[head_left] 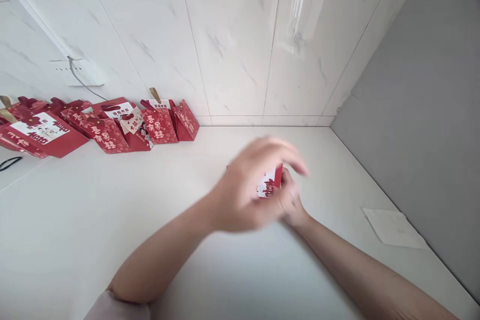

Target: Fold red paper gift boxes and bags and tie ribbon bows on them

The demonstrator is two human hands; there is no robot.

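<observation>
A small red and white paper gift box [269, 185] with a red character printed on it is over the table, mostly hidden behind my left hand. My right hand [294, 200] grips it at its right side; some of those fingers are covered. In front of the box, nearer the camera, my left hand [240, 192] is smeared by motion. Its fingers arch over to the right, apart from the thumb, and nothing shows in its grasp. Whether it touches the box I cannot tell.
Several red gift boxes [163, 125] with ribbon loops stand along the tiled wall at the left. A wall socket [84, 71] with a grey cable is above them. A black loop [10, 163] lies at the left edge, a white sheet [393, 227] at the right by the grey panel.
</observation>
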